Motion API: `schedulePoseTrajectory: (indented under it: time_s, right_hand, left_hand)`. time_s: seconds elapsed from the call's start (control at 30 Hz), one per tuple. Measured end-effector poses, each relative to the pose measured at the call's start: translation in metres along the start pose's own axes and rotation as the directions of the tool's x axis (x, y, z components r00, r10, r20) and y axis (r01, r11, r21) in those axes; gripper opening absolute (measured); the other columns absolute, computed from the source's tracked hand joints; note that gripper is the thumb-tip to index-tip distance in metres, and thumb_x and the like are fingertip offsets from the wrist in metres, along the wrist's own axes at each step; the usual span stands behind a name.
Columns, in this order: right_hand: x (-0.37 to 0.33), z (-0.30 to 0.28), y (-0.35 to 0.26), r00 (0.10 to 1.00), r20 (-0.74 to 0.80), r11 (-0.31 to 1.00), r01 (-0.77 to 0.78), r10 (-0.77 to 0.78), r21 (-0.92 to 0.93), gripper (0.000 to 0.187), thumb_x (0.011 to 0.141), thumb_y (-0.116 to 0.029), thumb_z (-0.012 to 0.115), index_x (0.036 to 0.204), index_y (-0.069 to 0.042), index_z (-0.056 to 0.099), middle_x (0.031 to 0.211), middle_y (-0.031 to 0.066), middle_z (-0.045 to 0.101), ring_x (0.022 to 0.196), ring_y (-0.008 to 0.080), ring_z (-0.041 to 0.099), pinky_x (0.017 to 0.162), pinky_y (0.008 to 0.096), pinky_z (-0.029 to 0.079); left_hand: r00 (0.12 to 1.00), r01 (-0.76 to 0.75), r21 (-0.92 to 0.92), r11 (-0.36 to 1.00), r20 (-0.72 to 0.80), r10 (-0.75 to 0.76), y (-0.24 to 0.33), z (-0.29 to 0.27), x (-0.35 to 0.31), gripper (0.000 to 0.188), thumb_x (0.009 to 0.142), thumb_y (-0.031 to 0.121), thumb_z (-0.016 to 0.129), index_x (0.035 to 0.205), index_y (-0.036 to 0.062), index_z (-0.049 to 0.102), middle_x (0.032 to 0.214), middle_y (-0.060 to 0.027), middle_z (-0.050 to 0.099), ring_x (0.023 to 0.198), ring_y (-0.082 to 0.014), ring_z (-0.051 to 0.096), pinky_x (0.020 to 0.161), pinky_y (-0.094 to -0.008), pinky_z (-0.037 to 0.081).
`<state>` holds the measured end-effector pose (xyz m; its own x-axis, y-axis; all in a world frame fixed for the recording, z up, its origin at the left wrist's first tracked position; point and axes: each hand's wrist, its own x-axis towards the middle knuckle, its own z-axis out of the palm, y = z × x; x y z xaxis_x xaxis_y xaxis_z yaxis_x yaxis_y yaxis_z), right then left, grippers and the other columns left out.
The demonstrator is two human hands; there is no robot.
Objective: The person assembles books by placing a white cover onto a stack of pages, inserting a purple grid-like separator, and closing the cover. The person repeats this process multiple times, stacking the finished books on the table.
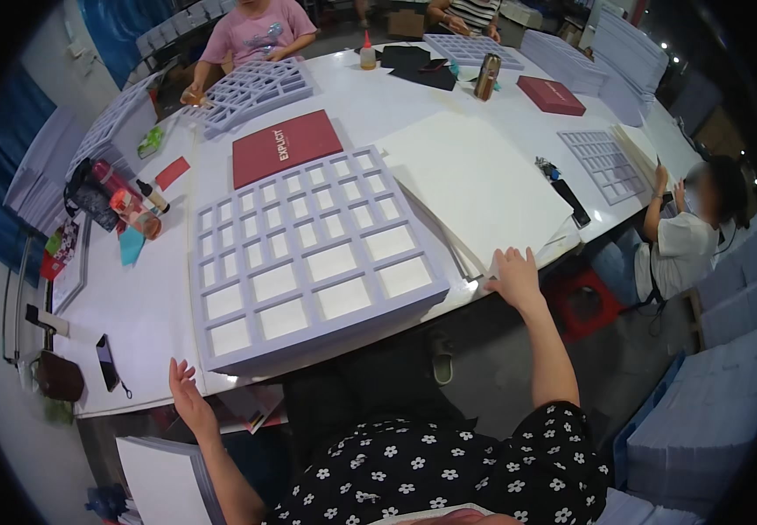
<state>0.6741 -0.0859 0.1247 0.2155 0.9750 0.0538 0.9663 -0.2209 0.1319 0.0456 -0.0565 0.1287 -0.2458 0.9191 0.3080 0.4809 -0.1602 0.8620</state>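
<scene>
Bare forearms (554,360), left fingers (175,375) half-curled, right fingers (515,261) spread

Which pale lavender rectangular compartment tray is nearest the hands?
The large pale lavender rectangular compartment tray at the near edge of the white table, its near-left corner by the bare left hand; other trays lie farther off.

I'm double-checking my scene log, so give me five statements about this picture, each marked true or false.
1. The lavender compartment tray has cells of one size only. False: the nearer cells are larger.
2. A dark red box lies just beyond the tray. True.
3. The left hand grips the phone at left. False: the hand is open, and the phone lies on the white table.
4. The right hand has its fingers spread. True.
5. The red-tipped squeeze bottle stands upright. True.
</scene>
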Motion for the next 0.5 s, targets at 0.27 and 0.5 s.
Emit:
schedulePoseTrajectory:
  time_s: [0.27,0.5]
  right_hand:
    - [-0.017,-0.005,0.011,0.912,-0.409,0.998,0.036,-0.008,0.059,0.015,0.083,-0.019,0.069,0.075,-0.008,0.061,0.065,0.0075,0.065,0.066,0.0295,0.065,0.069,0.0413,0.044]
    - [-0.038,0.034,0.014,0.633,-0.622,0.859,-0.144,0.462,0.491,0.033,0.09,-0.032,0.069,0.099,-0.001,0.063,0.104,0.0152,0.066,0.089,0.032,0.065,0.084,0.0376,0.049]
  left_hand:
    - [1.0,-0.002,-0.046,0.999,-0.027,0.0,0.004,-0.003,0.008,0.044,0.108,0.022,0.04,0.147,0.0029,0.042,0.136,-0.0164,0.054,0.115,-0.0222,0.055,0.102,-0.0362,0.041]
    - [0.996,-0.027,-0.067,0.997,-0.081,0.022,0.012,-0.011,0.015,0.043,0.108,0.023,0.04,0.145,0.0015,0.044,0.138,-0.016,0.053,0.115,-0.0221,0.056,0.101,-0.0352,0.042]
